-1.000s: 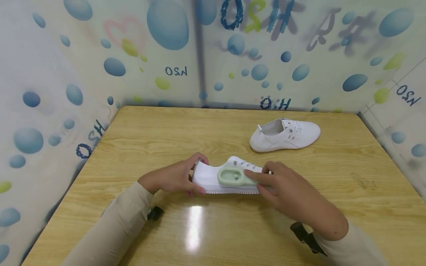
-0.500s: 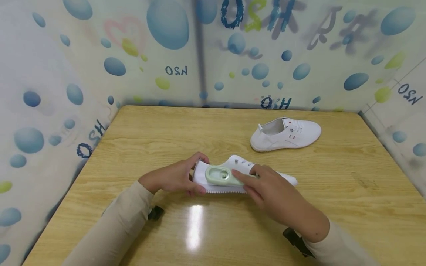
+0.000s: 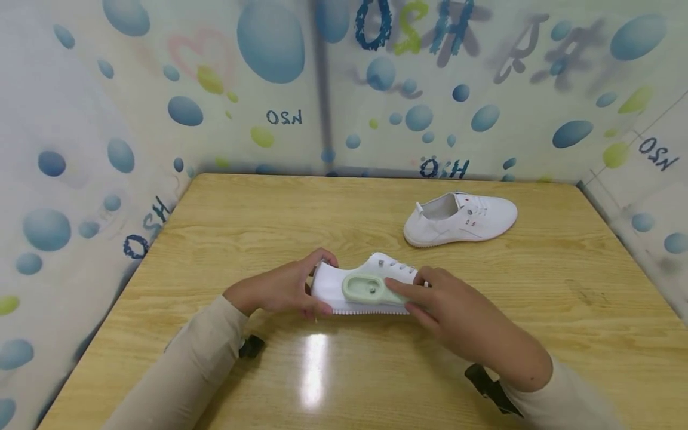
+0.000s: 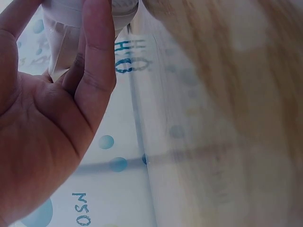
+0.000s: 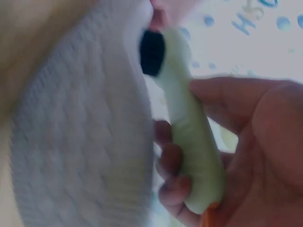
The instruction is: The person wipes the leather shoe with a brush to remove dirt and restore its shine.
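A white lace-up shoe [image 3: 329, 283] is held over the near part of the table, its side turned up and its toe to the right. My left hand [image 3: 285, 286] grips it round the heel, and in the left wrist view the fingers wrap the shoe's white end [image 4: 64, 42]. A pale green shoe brush [image 3: 357, 288] lies along the shoe's side. My right hand [image 3: 457, 313] holds its handle, fingers curled under and the index finger along the top. Dark bristles [image 5: 152, 53] meet the shoe's edge beside the ribbed sole [image 5: 90, 123] in the right wrist view.
Another white shoe [image 3: 489, 218] stands upright farther back on the wooden table [image 3: 258, 215], right of centre. Behind and at the sides rise walls [image 3: 349, 95] with blue and green drop patterns. A light glare sits on the table's near part.
The brush first slid left towards the heel, then came partway back right towards the toe, my right hand with it. My left hand and both shoes stay about where they were.
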Demonstrator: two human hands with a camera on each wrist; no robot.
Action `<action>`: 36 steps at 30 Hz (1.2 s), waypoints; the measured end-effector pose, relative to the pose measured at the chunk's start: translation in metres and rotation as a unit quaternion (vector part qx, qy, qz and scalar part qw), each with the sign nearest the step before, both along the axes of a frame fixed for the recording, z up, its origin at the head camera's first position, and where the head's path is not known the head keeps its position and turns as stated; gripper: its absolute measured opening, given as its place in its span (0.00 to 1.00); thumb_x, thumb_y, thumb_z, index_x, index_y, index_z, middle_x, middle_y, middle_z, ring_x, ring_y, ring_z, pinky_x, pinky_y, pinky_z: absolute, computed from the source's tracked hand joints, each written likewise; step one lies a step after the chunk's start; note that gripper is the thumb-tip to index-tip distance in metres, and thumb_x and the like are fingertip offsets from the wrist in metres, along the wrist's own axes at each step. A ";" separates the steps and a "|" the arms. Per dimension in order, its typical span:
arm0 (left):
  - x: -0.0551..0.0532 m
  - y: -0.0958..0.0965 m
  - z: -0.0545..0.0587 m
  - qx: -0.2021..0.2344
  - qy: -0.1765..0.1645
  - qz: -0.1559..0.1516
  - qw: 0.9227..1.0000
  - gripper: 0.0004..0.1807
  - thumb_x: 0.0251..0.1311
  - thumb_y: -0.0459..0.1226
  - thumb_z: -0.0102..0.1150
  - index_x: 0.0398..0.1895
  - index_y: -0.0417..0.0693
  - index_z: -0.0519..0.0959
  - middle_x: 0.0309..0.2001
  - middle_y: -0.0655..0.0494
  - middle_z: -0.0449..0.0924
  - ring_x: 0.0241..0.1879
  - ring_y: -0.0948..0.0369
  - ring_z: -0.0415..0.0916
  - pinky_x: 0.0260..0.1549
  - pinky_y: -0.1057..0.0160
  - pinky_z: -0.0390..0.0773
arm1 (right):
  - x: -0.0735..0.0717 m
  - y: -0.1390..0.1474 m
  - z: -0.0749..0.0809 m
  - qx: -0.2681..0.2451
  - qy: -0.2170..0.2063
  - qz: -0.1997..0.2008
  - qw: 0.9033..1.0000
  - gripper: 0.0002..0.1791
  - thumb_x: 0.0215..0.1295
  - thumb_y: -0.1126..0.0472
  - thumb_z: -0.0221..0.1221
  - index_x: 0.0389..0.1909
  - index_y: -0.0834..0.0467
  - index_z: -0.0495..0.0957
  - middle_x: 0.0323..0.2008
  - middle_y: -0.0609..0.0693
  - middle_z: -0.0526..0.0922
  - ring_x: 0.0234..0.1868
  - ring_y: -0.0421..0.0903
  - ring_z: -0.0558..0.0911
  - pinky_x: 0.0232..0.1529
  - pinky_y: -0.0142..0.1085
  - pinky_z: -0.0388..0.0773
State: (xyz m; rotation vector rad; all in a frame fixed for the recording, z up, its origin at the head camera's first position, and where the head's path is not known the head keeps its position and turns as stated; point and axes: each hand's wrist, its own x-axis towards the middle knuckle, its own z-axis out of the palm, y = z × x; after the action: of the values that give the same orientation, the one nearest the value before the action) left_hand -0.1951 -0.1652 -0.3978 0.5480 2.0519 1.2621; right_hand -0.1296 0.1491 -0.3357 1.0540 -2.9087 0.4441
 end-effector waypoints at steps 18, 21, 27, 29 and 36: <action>0.000 0.000 -0.002 0.008 0.003 -0.004 1.000 0.42 0.53 0.39 0.75 0.64 0.56 0.56 0.51 0.40 0.72 0.30 0.52 0.83 0.32 0.52 0.85 | 0.004 -0.009 -0.003 -0.005 0.016 -0.039 0.999 0.26 0.68 0.61 0.62 0.65 0.41 0.76 0.39 0.47 0.77 0.34 0.39 0.70 0.33 0.33 0.71; 0.000 -0.001 -0.003 0.003 0.002 -0.001 1.000 0.42 0.53 0.39 0.75 0.64 0.56 0.56 0.50 0.40 0.72 0.29 0.52 0.83 0.31 0.53 0.85 | 0.002 0.000 0.004 0.012 0.013 -0.049 0.999 0.25 0.67 0.61 0.62 0.64 0.40 0.77 0.39 0.47 0.77 0.34 0.39 0.70 0.31 0.32 0.69; 0.000 -0.001 -0.003 0.003 0.003 -0.003 1.000 0.42 0.54 0.40 0.75 0.64 0.56 0.56 0.51 0.40 0.72 0.28 0.52 0.83 0.31 0.53 0.84 | 0.001 0.013 0.011 0.003 0.027 -0.043 0.999 0.23 0.65 0.62 0.62 0.61 0.42 0.80 0.38 0.46 0.78 0.32 0.38 0.69 0.29 0.31 0.68; 0.000 -0.001 -0.002 0.002 0.003 -0.003 1.000 0.42 0.54 0.40 0.75 0.64 0.56 0.56 0.51 0.40 0.72 0.27 0.52 0.83 0.31 0.53 0.84 | 0.001 0.013 0.010 -0.006 0.014 -0.035 0.999 0.23 0.66 0.62 0.62 0.61 0.43 0.79 0.38 0.45 0.77 0.33 0.38 0.69 0.30 0.31 0.68; 0.000 -0.001 -0.002 0.005 0.005 -0.005 1.000 0.42 0.53 0.40 0.75 0.65 0.55 0.56 0.49 0.41 0.74 0.28 0.52 0.83 0.31 0.53 0.84 | 0.000 -0.005 -0.006 -0.016 0.011 -0.015 1.000 0.24 0.67 0.62 0.62 0.63 0.43 0.78 0.39 0.47 0.77 0.36 0.39 0.70 0.36 0.33 0.73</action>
State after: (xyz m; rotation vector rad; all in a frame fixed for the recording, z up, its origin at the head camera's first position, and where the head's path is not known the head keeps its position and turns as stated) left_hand -0.1951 -0.1664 -0.4001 0.5694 2.0487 1.2667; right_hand -0.1292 0.1437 -0.3417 1.0029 -2.8846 0.4724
